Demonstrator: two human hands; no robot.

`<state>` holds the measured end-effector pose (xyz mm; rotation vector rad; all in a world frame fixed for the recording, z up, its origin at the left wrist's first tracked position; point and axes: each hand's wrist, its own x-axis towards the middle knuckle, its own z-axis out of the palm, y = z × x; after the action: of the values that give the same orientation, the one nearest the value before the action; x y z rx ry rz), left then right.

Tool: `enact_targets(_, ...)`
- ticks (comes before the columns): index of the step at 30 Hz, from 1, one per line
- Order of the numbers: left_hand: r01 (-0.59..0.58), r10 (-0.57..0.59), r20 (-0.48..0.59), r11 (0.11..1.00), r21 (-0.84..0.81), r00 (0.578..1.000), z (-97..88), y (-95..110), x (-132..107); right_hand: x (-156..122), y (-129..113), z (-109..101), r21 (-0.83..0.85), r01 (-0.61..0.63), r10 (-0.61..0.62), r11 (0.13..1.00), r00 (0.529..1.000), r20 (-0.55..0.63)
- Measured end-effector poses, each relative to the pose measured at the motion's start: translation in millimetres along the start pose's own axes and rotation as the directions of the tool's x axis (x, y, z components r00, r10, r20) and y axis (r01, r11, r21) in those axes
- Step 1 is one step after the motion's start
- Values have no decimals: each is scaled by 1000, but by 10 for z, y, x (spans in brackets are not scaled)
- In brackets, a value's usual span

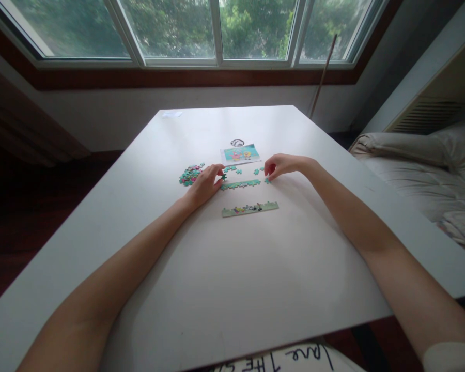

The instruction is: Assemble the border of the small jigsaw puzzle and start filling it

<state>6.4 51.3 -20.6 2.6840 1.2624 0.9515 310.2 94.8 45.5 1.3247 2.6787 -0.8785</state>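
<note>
Two hands working: left hand (205,183) pinching a green puzzle piece (223,176). Right hand (281,165) curling loosely, fingertips touching a loose piece (267,180). Lying between, toward 6 o'clock: joined strip (240,184).

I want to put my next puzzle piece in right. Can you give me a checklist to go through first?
1. Piece in left hand: a green piece is pinched at the fingertips. Ok.
2. Right hand on a piece: fingertips are at a teal piece, grip unclear. Cannot tell.
3. Joined green strip lies flat between both hands. Ok.
4. Finished edge strip lies apart, nearer you. Ok.
5. Reference picture in view beyond the strip. Ok.
6. Piece's shape matches the strip's end: too small to see. Cannot tell.
</note>
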Motion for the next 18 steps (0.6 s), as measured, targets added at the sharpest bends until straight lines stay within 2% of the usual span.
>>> enact_targets(18, -4, 4, -35, 1000, -3, 999, 36, -49, -16, -6, -16, 4, 15, -7, 7, 1000, 1000, 14)
